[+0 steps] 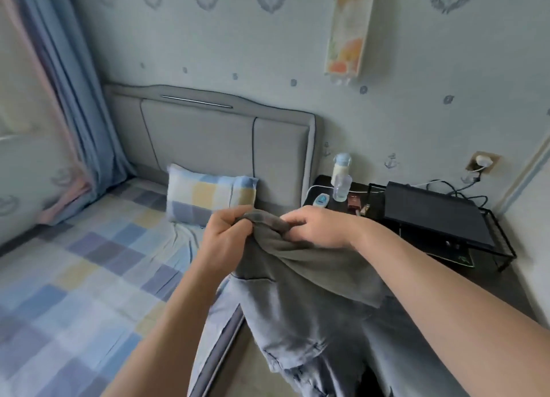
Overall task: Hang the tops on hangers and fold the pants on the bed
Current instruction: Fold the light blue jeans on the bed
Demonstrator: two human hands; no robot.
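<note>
A pair of grey pants hangs in the air in front of me, beside the right edge of the bed. My left hand grips the waistband at its left end, fingers curled round the cloth. My right hand pinches the waistband just to the right, close to the left hand. The legs of the pants drop toward the floor and out of view at the bottom. No tops or hangers are in sight.
The bed has a checked blue, yellow and grey sheet, a matching pillow and a grey padded headboard. To the right stands a dark side table with bottles, a black box and cables. Blue curtains hang at the left.
</note>
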